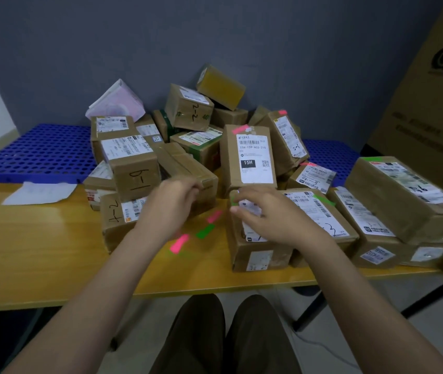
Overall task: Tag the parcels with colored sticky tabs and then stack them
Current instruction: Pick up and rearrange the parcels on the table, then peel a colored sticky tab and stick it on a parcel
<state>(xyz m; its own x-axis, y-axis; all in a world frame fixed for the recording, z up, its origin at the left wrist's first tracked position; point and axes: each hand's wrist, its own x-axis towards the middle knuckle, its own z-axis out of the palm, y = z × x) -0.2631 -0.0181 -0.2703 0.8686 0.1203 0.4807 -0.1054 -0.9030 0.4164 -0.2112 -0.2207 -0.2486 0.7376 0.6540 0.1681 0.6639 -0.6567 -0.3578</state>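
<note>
Yellow table (39, 255) piled with parcels; small parcel (255, 247) near front edge is touched by right hand (266, 214), grip unclear. Left hand (171, 201) curled, contents untellable. Stiff, light cardboard; sides should be gripped.

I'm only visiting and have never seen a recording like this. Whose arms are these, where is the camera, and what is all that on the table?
No machine here: a person wears a wide-angle camera on the head, looking down at their own bare arms. The yellow wooden table carries a heap of brown cardboard parcels with white shipping labels. Loose pink and green sticky tabs lie on the tabletop. The left hand reaches toward the heap with curled fingers; whether it holds anything is unclear. The right hand touches the small near parcel, fingers at a green tab on its top corner.
</note>
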